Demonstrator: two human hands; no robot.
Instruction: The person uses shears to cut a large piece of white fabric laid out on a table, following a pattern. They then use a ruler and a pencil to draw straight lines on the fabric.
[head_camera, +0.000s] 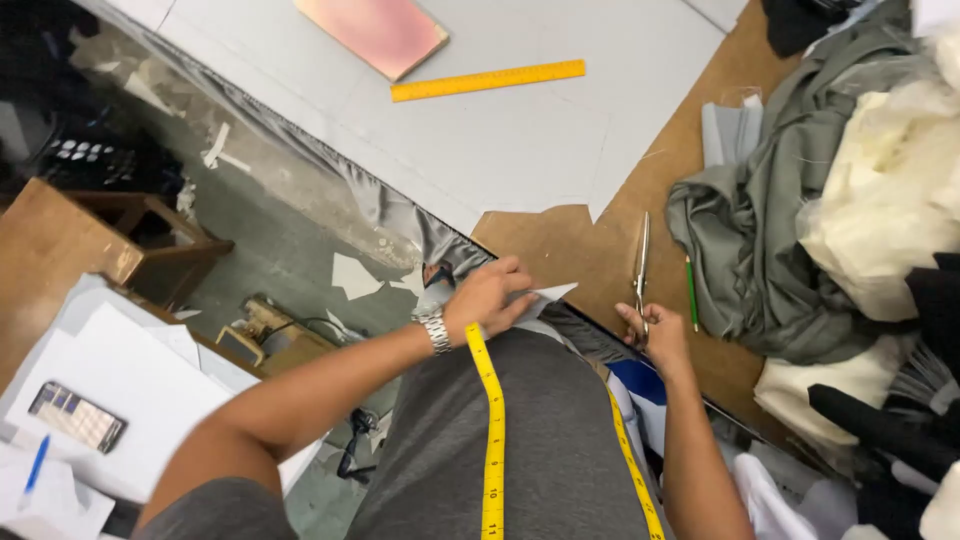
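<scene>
1. Nearest, at six o'clock, a yellow tape measure (493, 440) hangs round the person's neck, down over a grey shirt.
2. At seven o'clock, on white paper sheets (130, 385), lie a calculator (77, 416) and a blue pen (36, 465).
3. Near centre, the left hand (490, 295), a metal watch (434, 330) on its wrist, is closed on a small grey fabric piece (545, 298) at the table edge.
4. Just at three o'clock of it, the right hand (655, 335) rests its fingers on the handles of steel scissors (641, 270) lying on the brown table (560, 250); whether it grips them I cannot tell. The hands are apart.
5. A green pencil (691, 293) lies just beside the scissors.
6. At three o'clock, grey and cream cloth (800, 240) is heaped.
7. Farthest, at twelve o'clock, a yellow ruler (487, 80) and a pink board (375, 30) lie on grey pattern sheets (520, 150).
</scene>
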